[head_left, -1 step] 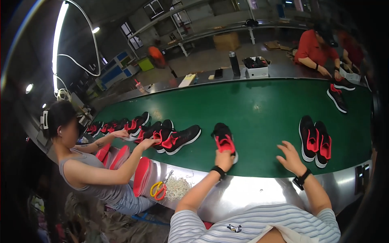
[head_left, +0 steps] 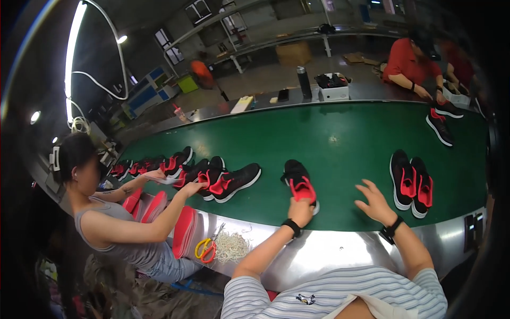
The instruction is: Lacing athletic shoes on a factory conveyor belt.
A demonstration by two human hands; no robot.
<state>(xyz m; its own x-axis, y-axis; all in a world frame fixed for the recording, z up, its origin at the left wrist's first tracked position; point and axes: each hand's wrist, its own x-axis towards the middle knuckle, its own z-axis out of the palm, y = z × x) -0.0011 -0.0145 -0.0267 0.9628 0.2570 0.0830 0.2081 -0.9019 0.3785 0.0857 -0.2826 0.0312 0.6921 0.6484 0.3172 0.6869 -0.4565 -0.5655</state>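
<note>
My left hand point(head_left: 301, 211) is closed around the heel of a black sneaker point(head_left: 295, 169) with a red lining and a white sole. The sneaker's toe points away from me over the green belt point(head_left: 340, 122). My right hand point(head_left: 376, 203) hovers above the belt's near side, fingers spread, holding nothing. To its right stands a pair of matching sneakers, a left one point(head_left: 399, 170) and a right one point(head_left: 420, 178), side by side with toes pointing away. My left fingers are partly hidden by the shoe's heel.
At left a co-worker point(head_left: 117, 223) handles a row of sneakers point(head_left: 236, 182). Red insoles point(head_left: 184, 231), scissors point(head_left: 204, 250) and a heap of pale laces point(head_left: 232, 247) lie on the metal edge. Beyond the belt are a dark bottle point(head_left: 304, 82), a white box point(head_left: 334, 93) and another worker point(head_left: 406, 66).
The sneaker in my left hand has shifted slightly right and turned a little, its heel swinging right. My right hand has moved slightly left, toward it.
</note>
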